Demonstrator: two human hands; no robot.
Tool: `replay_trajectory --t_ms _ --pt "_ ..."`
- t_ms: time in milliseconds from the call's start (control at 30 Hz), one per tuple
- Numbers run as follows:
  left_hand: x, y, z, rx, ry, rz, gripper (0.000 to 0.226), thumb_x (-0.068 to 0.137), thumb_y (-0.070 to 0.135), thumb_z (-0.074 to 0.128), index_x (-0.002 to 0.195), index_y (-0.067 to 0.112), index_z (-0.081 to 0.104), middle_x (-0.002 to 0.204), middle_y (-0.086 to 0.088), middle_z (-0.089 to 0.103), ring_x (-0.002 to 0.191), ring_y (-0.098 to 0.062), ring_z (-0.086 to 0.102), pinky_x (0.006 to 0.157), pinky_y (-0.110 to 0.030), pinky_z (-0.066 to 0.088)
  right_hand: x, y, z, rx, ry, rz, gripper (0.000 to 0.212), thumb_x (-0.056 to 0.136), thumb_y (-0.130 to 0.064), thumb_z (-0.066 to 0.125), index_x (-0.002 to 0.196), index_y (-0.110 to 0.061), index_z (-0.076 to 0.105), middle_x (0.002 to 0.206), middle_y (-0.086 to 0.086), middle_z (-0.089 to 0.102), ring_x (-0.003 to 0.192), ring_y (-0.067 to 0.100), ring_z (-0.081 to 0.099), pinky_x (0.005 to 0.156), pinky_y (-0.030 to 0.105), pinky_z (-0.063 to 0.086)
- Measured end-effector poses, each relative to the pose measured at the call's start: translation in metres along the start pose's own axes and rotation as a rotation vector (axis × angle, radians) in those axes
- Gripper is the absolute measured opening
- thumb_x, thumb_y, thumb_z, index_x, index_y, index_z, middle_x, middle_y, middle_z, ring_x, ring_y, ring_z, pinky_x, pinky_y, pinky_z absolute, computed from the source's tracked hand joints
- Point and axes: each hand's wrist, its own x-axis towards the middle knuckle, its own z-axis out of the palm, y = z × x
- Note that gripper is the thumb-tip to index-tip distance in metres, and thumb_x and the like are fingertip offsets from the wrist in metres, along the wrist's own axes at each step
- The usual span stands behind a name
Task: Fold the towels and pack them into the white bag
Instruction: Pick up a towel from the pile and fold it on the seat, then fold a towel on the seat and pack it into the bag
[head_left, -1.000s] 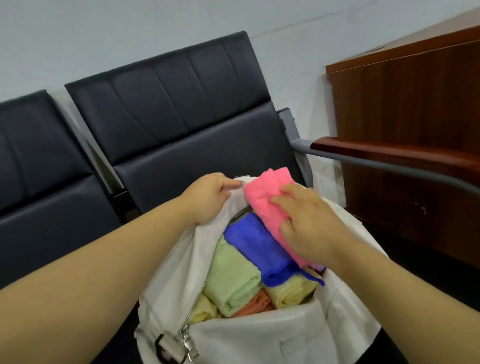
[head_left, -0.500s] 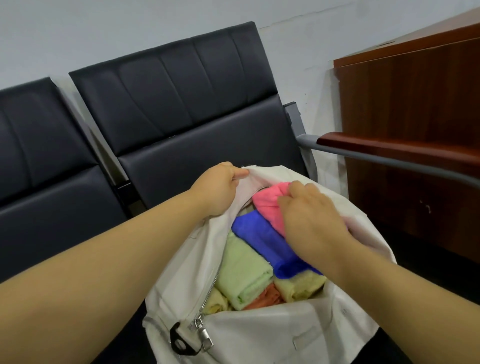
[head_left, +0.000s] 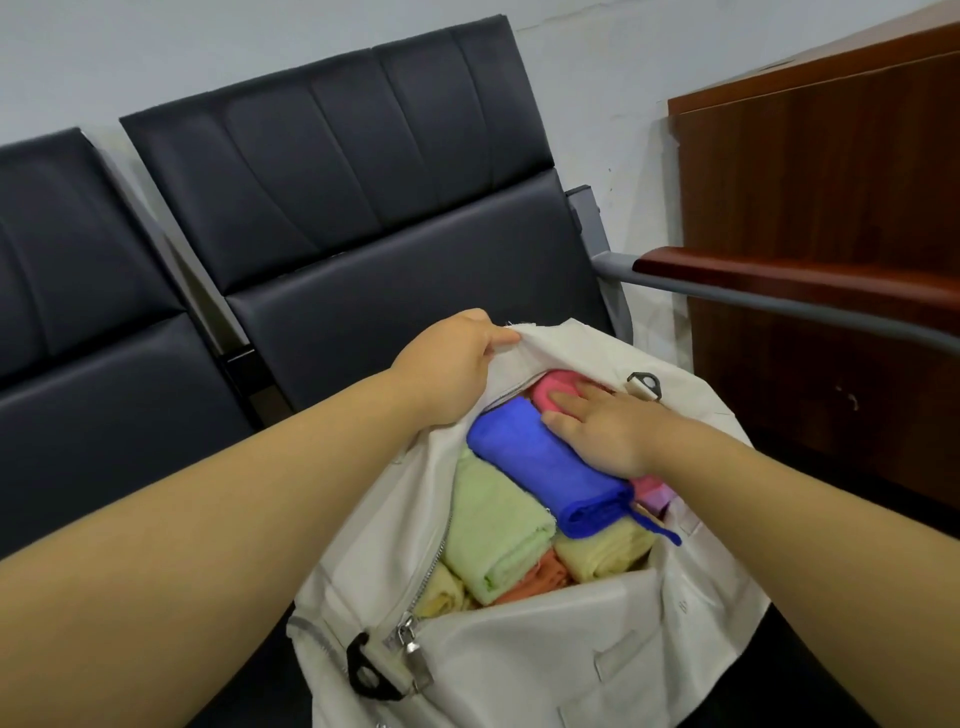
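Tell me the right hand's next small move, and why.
Probably press the pink towel a little deeper, beside the blue towel. The right hand lies flat on it. The left hand grips the bag at its rim and holds the mouth open, and the pink towel's far end sits just at that rim.
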Motion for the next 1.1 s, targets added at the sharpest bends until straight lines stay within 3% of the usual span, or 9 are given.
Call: replay_trajectory --t_ms 133,333,467,567,733,900,1100 --pt "0.0 -0.004 0.0 0.063 -0.064 -0.019 0.048 0.105 0.007 0.039 0.146 0.028 0.054 0.113 -0.004 0.053 0.105 -0.024 0.055 0.094 -0.038 0.045 -0.006 -0.001 0.005 -0.006 -0.003 0.012 0.088 0.079 -0.093 0.012 0.157 -0.053 0.002 0.17 -0.01 -0.001 0.156 0.029 0.006 0.125 0.051 0.008" --pt "-0.004 -0.008 0.0 0.09 -0.16 -0.104 0.052 0.104 0.016 0.045 0.152 0.035 0.042 0.114 0.002 0.044 0.105 -0.021 0.052 0.096 -0.038 0.046 -0.021 -0.006 -0.001 -0.009 0.013 -0.003 0.086 0.084 -0.088 0.026 0.157 -0.052 0.0 0.17 -0.009 -0.004 0.156 0.03 0.006 0.125 0.049 0.012" --pt "-0.03 -0.012 -0.013 0.018 -0.186 -0.191 0.062 0.1 0.029 0.055 0.156 0.042 0.03 0.119 0.003 0.039 0.105 -0.019 0.051 0.094 -0.031 0.043 -0.049 -0.022 -0.016 0.015 0.087 -0.037 0.08 0.089 -0.079 0.039 0.157 -0.041 0.024 0.168 -0.005 0.017 0.15 0.03 0.026 0.121 0.047 0.023" --pt "-0.073 -0.016 -0.028 -0.103 -0.142 -0.246 0.06 0.099 0.037 0.057 0.154 0.045 0.033 0.119 0.006 0.043 0.111 -0.018 0.052 0.094 -0.03 0.04 -0.088 -0.044 -0.021 0.004 0.195 -0.063 0.07 0.089 -0.074 0.045 0.146 -0.033 0.042 0.154 -0.003 0.04 0.136 0.027 0.041 0.111 0.046 0.035" --pt "-0.208 -0.022 -0.057 -0.192 -0.036 -0.395 0.059 0.101 0.046 0.055 0.154 0.043 0.031 0.136 0.009 0.04 0.116 -0.01 0.049 0.098 -0.028 0.041 -0.155 -0.118 -0.002 -0.009 0.234 -0.177 0.077 0.089 -0.074 0.048 0.155 -0.038 0.031 0.168 -0.003 0.019 0.152 0.025 0.022 0.12 0.052 0.023" --pt "-0.404 -0.046 -0.076 -0.106 -0.101 -0.626 0.069 0.099 0.049 0.054 0.158 0.044 0.019 0.146 0.012 0.035 0.117 -0.01 0.047 0.103 -0.03 0.044 -0.204 -0.221 0.04 -0.069 0.278 -0.434 0.068 0.091 -0.068 0.05 0.15 -0.037 0.039 0.165 -0.002 0.027 0.15 0.024 0.025 0.119 0.053 0.024" --pt "-0.615 -0.092 -0.097 0.007 -0.155 -0.875 0.074 0.095 0.059 0.055 0.158 0.041 0.02 0.153 0.009 0.031 0.138 -0.016 0.038 0.113 -0.033 0.039 -0.234 -0.372 0.112 -0.106 0.054 -0.64 0.071 0.094 -0.066 0.049 0.156 -0.036 0.031 0.168 -0.003 0.017 0.153 0.023 0.02 0.123 0.049 0.023"
